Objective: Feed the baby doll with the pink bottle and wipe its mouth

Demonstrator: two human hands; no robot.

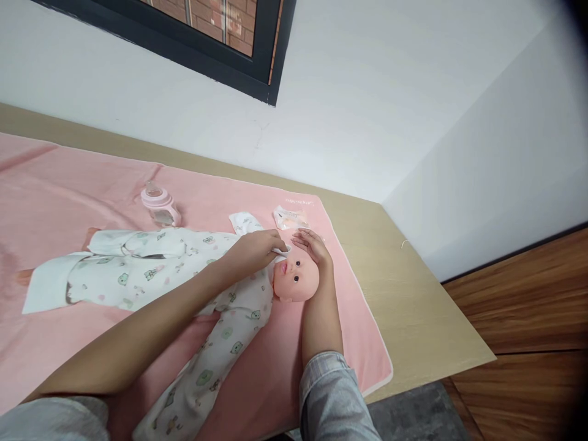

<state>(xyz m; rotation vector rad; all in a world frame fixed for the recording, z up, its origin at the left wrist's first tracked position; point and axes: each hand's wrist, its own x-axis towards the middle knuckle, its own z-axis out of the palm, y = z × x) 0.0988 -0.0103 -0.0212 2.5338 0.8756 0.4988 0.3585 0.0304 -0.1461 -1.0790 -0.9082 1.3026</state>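
A bald baby doll point(298, 283) lies on its back on a pink blanket point(271, 373), its head toward the right. It wears white printed clothes point(160, 269), and one long sleeve stretches toward the near edge. My left hand point(260, 248) reaches across the doll's body, its fingers pinched on the white collar point(282, 250) beside the chin. My right hand point(312, 244) curves around the side of the doll's head, with its fingers spread a little and nothing held. The right forearm lies along the crown.
A pink-capped baby bottle point(160, 205) lies on the blanket at the upper left. Behind the doll's head is a small clear packet point(291, 218). The wooden table point(395, 275) shows past the blanket; a white wall and a dark-framed window point(257, 73) stand behind.
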